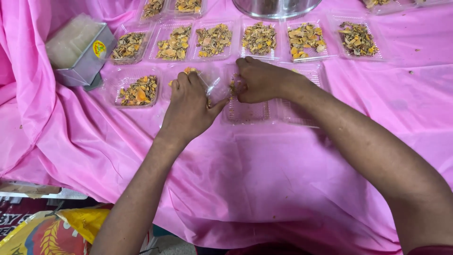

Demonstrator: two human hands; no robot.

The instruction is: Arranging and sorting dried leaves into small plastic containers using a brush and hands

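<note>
Head view, table draped w/ shiny pink cloth (264, 160).

L hand (188, 106): knuckles up, fingers curled, grip closed on a crumpled clear plastic film/lid (213, 87) over a clear plastic tray at approx centre frame; a little orange-yellow mix shows at 12 o'clock of the hand.

R hand (262, 80): just beside L hand, at its 2 o'clock. Fingers bent down into a clear ribbed plastic tray (247, 111), mostly empty; fingertips pinched on a small bit of brown-orange dried mix (232, 86). Thumbs of both hands near each other, touching or not: cannot tell.

Around:
- Row of six clear plastic trays filled w/ dried brown-orange-yellow mix (259, 38) at 12 o'clock of hands.
- One filled tray (139, 90) at 9 o'clock of L hand.
- Empty clear tray (302, 94) at 3 o'clock of R hand, partly under forearm.
- Grey metal box w/ stack of clear lids (80, 49) at 10 o'clock.
- Steel pot base (276, 7) at 12 o'clock, top edge.
- Yellow printed sack (52, 231) at 7 o'clock, below table edge.
</note>
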